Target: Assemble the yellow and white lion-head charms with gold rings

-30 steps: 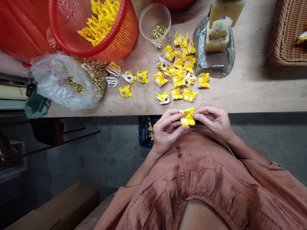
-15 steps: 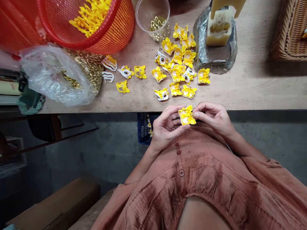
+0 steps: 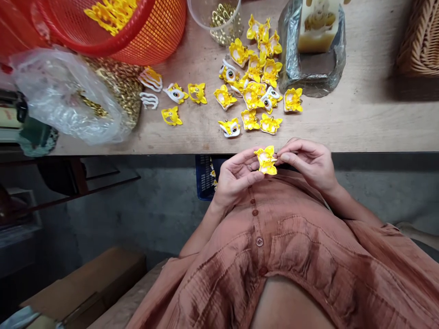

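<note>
Both hands pinch one yellow piece just off the table edge.

My left hand and right hand each close thumb and fingertips on the yellow piece, held in the air between them, just in front of the table and above my lap. More yellow pieces lie scattered on the wood beyond, near a cup of pins, a red basket and a plastic bag. As I judge it, the piece is small and held only at its edges; a slip of either pinch would drop it past the edge toward the blue crate or the floor. Pressing too hard might bend its thin points.
</note>
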The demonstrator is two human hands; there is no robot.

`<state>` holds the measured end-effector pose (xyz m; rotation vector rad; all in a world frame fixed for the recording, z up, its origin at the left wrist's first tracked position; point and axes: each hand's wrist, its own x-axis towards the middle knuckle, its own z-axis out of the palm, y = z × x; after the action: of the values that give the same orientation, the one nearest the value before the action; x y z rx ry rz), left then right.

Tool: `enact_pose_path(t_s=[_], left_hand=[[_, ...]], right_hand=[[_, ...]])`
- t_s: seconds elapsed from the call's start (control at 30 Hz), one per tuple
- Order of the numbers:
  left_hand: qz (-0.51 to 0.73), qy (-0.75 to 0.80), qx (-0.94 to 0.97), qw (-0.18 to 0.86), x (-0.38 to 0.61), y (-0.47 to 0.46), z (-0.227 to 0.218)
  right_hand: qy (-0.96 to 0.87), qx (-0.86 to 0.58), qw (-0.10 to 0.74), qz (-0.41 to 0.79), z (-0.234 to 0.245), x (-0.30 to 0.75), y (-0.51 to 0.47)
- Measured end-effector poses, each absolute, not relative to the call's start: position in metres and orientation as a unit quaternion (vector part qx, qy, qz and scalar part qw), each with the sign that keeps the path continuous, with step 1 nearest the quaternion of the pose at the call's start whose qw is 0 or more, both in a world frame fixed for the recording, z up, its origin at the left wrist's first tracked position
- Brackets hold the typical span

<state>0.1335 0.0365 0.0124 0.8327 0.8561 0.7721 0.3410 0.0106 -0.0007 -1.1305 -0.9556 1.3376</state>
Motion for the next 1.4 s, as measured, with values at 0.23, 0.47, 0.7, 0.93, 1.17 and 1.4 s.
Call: enact_pose_path(t_s=[0.23, 0.47, 0.7, 0.93, 1.17, 1.4], left_hand=[[0.307, 0.414, 0.308, 0.800, 0.135, 0.041, 0.017], [0.262, 0.398, 0.292, 0.829, 0.137, 0.040, 0.015], [0.339, 0.469, 0.501, 0.644, 0.136, 0.040, 0.002], [0.348, 0.472, 0.783, 0.207, 0.124, 0.092, -0.010], [0.374, 0.471, 0.780, 0.173, 0.105, 0.110, -0.012], [0.413, 0.510, 0.719, 0.229, 0.085, 0.113, -0.008]], right_hand=[[-0.715, -0.421, 0.473, 0.298, -0.001, 0.361, 0.014], [-0.760, -0.377, 0.466, 0.252, -0.004, 0.365, 0.013], [-0.729, -0.521, 0.430, 0.105, -0.011, 0.398, 0.012], [-0.702, -0.620, 0.349, 0.006, -0.056, 0.426, 0.029], [-0.704, -0.630, 0.326, -0.021, -0.061, 0.423, 0.034], [-0.704, -0.600, 0.373, -0.064, -0.041, 0.410, 0.029]])
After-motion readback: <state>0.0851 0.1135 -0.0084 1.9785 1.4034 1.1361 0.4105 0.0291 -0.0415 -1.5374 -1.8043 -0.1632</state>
